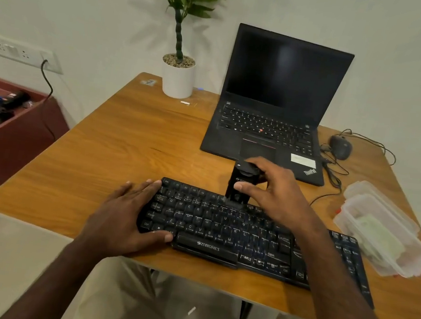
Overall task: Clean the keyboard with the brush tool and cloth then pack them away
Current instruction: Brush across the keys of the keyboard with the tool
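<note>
A black keyboard point(224, 234) lies near the front edge of the wooden table point(115, 147). My right hand point(272, 190) grips a black brush tool point(241, 183) upright, its bristles touching the upper key rows. My left hand point(126, 212) rests flat over the keyboard's left end, thumb along the front edge. A pale folded cloth point(377, 238) lies inside a clear plastic container point(404, 252) at the right.
An open black laptop point(274, 108) stands behind the keyboard. A wired mouse point(340, 146) and its cables lie to the right of it. A potted plant point(177, 75) stands at the back. A maroon shelf point(19, 130) with clutter is left of the table.
</note>
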Action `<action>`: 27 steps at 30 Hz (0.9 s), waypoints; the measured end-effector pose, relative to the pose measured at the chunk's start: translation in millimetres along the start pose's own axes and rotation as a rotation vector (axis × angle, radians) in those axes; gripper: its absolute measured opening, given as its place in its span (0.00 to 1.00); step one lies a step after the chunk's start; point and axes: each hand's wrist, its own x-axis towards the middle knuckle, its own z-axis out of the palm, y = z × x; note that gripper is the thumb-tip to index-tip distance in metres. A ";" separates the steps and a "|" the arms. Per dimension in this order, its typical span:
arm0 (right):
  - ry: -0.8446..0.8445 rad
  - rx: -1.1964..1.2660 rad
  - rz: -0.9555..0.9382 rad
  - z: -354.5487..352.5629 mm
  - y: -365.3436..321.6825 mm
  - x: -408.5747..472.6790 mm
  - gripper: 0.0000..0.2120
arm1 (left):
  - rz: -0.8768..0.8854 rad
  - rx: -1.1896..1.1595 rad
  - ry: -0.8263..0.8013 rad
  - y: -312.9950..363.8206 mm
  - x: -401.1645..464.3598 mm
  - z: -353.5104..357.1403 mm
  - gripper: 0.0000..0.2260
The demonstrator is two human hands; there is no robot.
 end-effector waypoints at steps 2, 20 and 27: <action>0.001 0.031 -0.012 5.1 -1.0 1.4 0.17 | -0.004 -0.005 0.005 0.4 -0.3 -0.4 0.53; -0.116 0.074 -0.120 71.1 -50.5 56.3 0.17 | -0.025 -0.018 -0.001 5.5 -0.2 -5.3 0.54; -0.081 0.096 -0.098 62.4 -33.9 50.6 0.15 | -0.010 -0.003 0.004 3.0 1.4 -2.7 0.54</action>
